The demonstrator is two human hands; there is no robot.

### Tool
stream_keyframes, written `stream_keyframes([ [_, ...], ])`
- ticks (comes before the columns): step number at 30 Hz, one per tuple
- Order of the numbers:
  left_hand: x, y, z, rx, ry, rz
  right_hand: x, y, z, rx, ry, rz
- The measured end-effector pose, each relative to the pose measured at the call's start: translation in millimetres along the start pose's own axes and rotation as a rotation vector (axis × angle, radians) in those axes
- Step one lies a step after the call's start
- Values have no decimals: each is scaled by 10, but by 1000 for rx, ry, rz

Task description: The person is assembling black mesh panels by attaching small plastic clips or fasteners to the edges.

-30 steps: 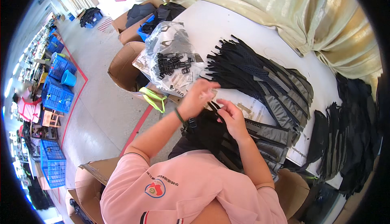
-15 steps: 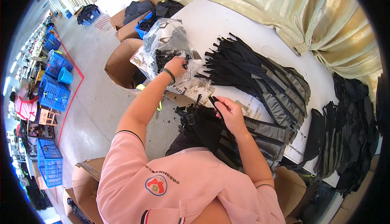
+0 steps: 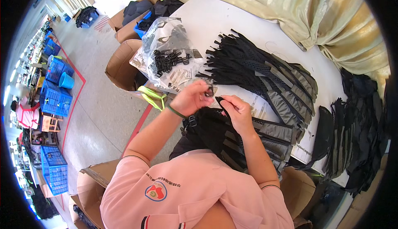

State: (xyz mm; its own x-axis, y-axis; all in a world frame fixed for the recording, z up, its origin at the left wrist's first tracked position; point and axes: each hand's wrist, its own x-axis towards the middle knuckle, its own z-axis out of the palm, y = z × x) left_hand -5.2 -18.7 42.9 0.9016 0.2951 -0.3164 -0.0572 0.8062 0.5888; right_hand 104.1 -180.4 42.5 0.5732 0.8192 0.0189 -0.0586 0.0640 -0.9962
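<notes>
Left hand point(image 3: 188, 99) grips a small black buckle point(image 3: 210, 92) near but apart from the black strap end point(image 3: 219, 100) pinched in the right hand point(image 3: 239, 110); a hold close to the tip should keep it stiff and well aligned.

And it's black on the strap point(image 3: 219, 100) mid-dial, black buckles point(image 3: 166, 62) at eleven o'clock, black-and-grey strips point(image 3: 278, 91) at two, pale-gold curtain point(image 3: 331, 19) too; pink shirt point(image 3: 195, 179) at six, gridded blue crates point(image 3: 56, 101) at nine!
</notes>
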Motion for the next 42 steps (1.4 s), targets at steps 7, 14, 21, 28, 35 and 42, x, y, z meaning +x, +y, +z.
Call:
stream_keyframes([
  [7,18,-422,67,-301,-235,-196,-58,55,-148,42,-107,-56],
  [14,19,-529,82,-305,-205,-228,-73,-36,-221,-216,-171,-209],
  [21,-5,-555,110,-232,-87,-155,-97,-130,-197,-505,-146,-351],
  [28,-31,-571,182,-119,-68,-170,-161,-129,-218,-288,-86,-47],
  [35,-44,-553,250,-129,-15,-192,-196,-136,-187,-389,-10,-275],
  [42,-23,-602,278,-34,63,-142,-234,-137,-162,8,76,-27],
])
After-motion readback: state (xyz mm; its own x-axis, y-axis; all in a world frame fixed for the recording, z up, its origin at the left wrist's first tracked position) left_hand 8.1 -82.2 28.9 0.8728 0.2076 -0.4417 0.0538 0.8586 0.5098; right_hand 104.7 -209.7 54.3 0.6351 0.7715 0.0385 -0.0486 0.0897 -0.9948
